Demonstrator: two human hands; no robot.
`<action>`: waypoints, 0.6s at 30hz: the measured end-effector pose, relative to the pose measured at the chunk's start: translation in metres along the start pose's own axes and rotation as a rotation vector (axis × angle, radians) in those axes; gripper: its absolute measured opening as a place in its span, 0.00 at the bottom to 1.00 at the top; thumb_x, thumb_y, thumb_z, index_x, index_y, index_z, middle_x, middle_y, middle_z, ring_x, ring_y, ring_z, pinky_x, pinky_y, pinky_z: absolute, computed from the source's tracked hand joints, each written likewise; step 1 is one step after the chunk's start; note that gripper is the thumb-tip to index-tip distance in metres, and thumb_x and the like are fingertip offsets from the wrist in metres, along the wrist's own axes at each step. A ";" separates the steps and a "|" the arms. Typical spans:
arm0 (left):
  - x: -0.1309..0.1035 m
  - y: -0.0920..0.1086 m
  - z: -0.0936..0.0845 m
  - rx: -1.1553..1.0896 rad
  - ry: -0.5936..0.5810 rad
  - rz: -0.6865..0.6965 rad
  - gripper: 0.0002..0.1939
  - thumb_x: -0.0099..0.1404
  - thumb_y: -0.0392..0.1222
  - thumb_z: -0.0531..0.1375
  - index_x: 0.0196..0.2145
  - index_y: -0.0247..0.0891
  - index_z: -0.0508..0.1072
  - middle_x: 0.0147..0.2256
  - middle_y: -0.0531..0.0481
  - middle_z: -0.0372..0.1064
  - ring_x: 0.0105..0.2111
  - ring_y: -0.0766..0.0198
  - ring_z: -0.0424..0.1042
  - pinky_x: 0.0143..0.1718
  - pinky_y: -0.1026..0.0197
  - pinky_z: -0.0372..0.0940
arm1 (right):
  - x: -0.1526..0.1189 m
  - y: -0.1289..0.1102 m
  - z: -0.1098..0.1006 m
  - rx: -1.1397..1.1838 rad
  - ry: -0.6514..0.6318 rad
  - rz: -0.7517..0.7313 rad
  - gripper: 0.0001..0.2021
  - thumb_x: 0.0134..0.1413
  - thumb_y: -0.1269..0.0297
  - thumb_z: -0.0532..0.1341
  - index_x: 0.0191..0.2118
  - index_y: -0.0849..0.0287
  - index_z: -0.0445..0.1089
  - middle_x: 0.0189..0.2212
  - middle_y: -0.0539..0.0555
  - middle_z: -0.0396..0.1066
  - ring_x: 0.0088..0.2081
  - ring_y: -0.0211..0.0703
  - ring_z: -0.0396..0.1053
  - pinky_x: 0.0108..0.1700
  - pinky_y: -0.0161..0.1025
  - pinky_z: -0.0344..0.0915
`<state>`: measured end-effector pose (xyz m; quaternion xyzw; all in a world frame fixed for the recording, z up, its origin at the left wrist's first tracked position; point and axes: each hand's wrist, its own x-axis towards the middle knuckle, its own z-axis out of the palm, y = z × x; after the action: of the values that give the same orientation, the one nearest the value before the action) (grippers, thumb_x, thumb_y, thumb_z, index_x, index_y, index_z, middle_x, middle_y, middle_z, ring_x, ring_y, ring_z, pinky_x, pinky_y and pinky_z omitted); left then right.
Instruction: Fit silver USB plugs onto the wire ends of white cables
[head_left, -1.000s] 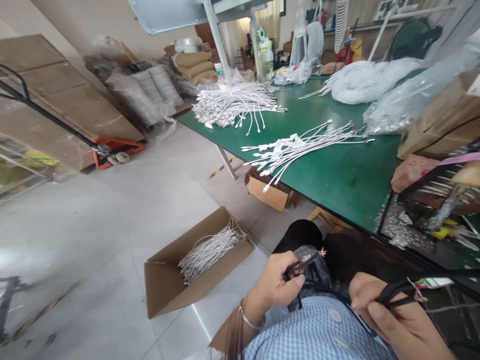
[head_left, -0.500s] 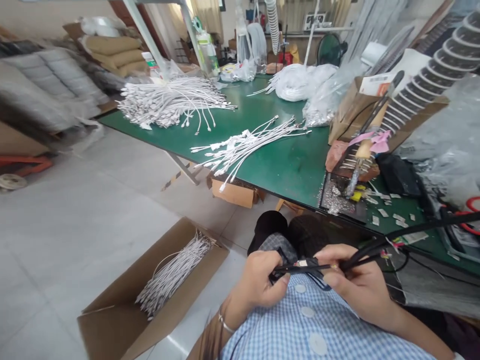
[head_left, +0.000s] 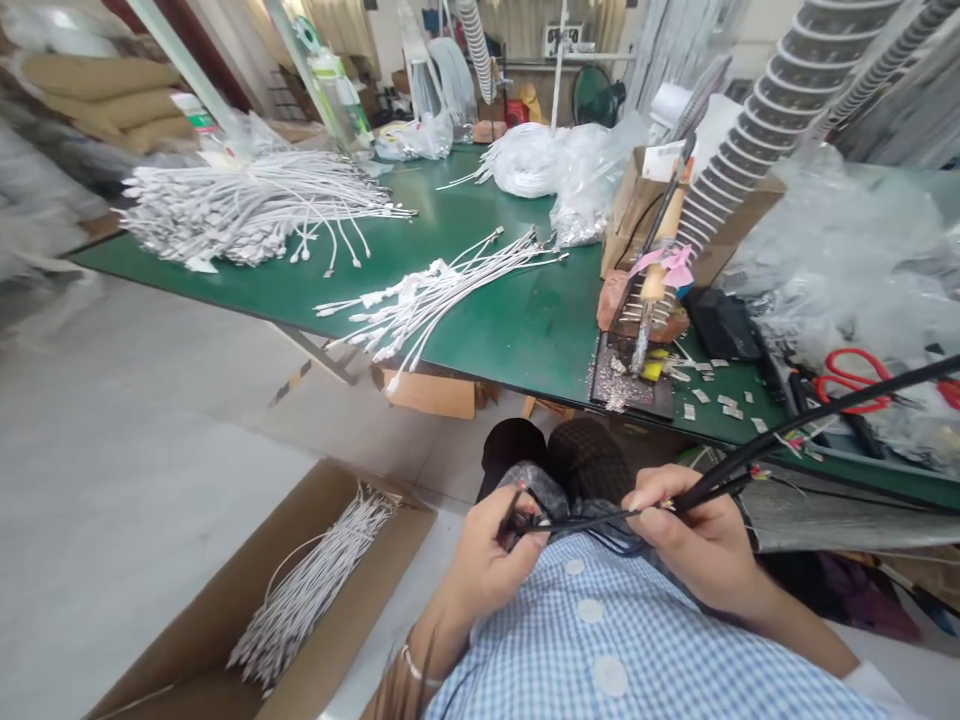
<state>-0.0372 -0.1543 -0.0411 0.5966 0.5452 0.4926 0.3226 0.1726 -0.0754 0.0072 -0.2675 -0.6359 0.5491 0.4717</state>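
My left hand (head_left: 491, 560) pinches the end of a black cable (head_left: 592, 518) in front of my checked shirt. That cable runs across to my right hand (head_left: 694, 540), which grips a bundle of black cables (head_left: 817, 415) with stripped coloured wire tips. The bundle stretches up and right over the green table's edge. Both hands sit close together, just below the table's front edge.
The green table (head_left: 525, 320) carries heaps of white cables (head_left: 247, 205), a smaller bunch (head_left: 427, 295), a soldering iron on its stand (head_left: 649, 300), red scissors (head_left: 855, 375) and plastic bags. A cardboard box (head_left: 292, 600) of white cables sits on the floor at left.
The view has swung right, from the floor toward the table. My hands came together on the black cable, then my left hand slid slightly left along it.
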 end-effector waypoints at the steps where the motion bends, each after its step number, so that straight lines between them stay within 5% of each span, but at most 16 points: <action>1: 0.000 -0.002 -0.001 -0.073 -0.002 -0.048 0.03 0.62 0.39 0.58 0.33 0.38 0.70 0.27 0.53 0.66 0.24 0.68 0.62 0.27 0.67 0.59 | -0.001 0.000 -0.001 0.021 0.004 0.011 0.05 0.59 0.59 0.65 0.35 0.53 0.77 0.24 0.49 0.68 0.22 0.32 0.59 0.23 0.33 0.56; 5: 0.000 -0.008 -0.002 -0.486 0.082 -0.220 0.09 0.56 0.41 0.64 0.36 0.37 0.74 0.31 0.50 0.69 0.31 0.64 0.67 0.33 0.65 0.63 | -0.003 0.000 -0.003 0.128 0.012 0.062 0.06 0.59 0.58 0.65 0.36 0.53 0.76 0.23 0.47 0.63 0.20 0.31 0.55 0.22 0.33 0.54; 8: 0.006 -0.005 -0.001 -0.722 0.221 -0.301 0.10 0.55 0.46 0.63 0.29 0.36 0.73 0.27 0.51 0.67 0.27 0.66 0.65 0.27 0.65 0.61 | -0.003 -0.003 -0.006 0.212 0.027 0.088 0.07 0.58 0.57 0.66 0.35 0.53 0.75 0.23 0.46 0.60 0.20 0.31 0.55 0.22 0.32 0.52; 13: 0.016 0.008 0.003 -0.843 0.387 -0.465 0.12 0.55 0.48 0.67 0.28 0.38 0.72 0.21 0.54 0.63 0.23 0.66 0.65 0.26 0.65 0.62 | 0.003 -0.016 -0.020 0.285 0.083 0.067 0.11 0.54 0.54 0.68 0.32 0.55 0.70 0.20 0.44 0.59 0.18 0.30 0.55 0.22 0.32 0.51; 16: 0.013 0.005 -0.002 -0.826 0.463 -0.499 0.15 0.53 0.52 0.69 0.31 0.40 0.75 0.14 0.60 0.53 0.14 0.73 0.50 0.16 0.70 0.51 | 0.006 -0.027 -0.033 0.271 0.140 0.037 0.18 0.53 0.49 0.67 0.28 0.56 0.63 0.16 0.41 0.56 0.15 0.29 0.49 0.19 0.31 0.48; 18: 0.012 -0.002 -0.009 -0.730 0.421 -0.568 0.18 0.49 0.54 0.72 0.34 0.43 0.78 0.11 0.61 0.49 0.13 0.73 0.48 0.16 0.70 0.50 | 0.007 -0.032 -0.044 0.249 0.189 0.016 0.21 0.51 0.46 0.68 0.27 0.56 0.60 0.15 0.40 0.53 0.14 0.28 0.47 0.18 0.30 0.46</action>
<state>-0.0478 -0.1436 -0.0375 0.1609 0.5316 0.6534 0.5144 0.2151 -0.0578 0.0379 -0.2626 -0.5132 0.6000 0.5547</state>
